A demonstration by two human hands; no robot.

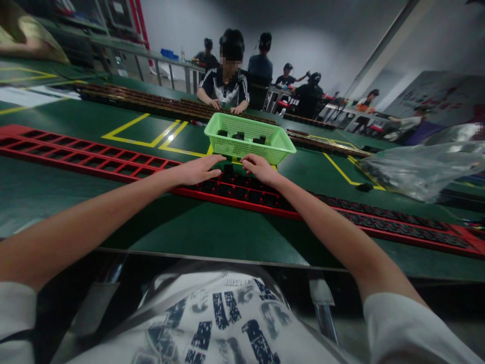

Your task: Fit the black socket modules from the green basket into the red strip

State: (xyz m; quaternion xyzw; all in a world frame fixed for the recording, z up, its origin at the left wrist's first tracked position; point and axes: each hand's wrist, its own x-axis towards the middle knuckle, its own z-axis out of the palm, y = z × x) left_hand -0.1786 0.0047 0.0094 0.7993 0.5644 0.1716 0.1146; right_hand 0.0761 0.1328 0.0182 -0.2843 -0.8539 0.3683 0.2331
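A long red rack (94, 162) with two rows of square openings runs across the table in front of me. Its left openings hold nothing, while black square parts (239, 192) fill the middle and right ones. My left hand (199, 170) hovers over the rack with fingers stretched and thumb apart. Opposite it, my right hand (260, 168) has loosely bent fingers, thumb apart from them, above the filled openings. Between the hands a black piece (228, 171) stands up from the rack. Just behind them is a light-green basket (246, 148) with a few black parts inside.
Yellow tape lines mark the green table (182, 222). Across it a person (227, 76) leans over long brown strips (151, 103). A clear plastic bag (413, 164) lies at right, near a loose black piece (365, 187). Other people work farther back.
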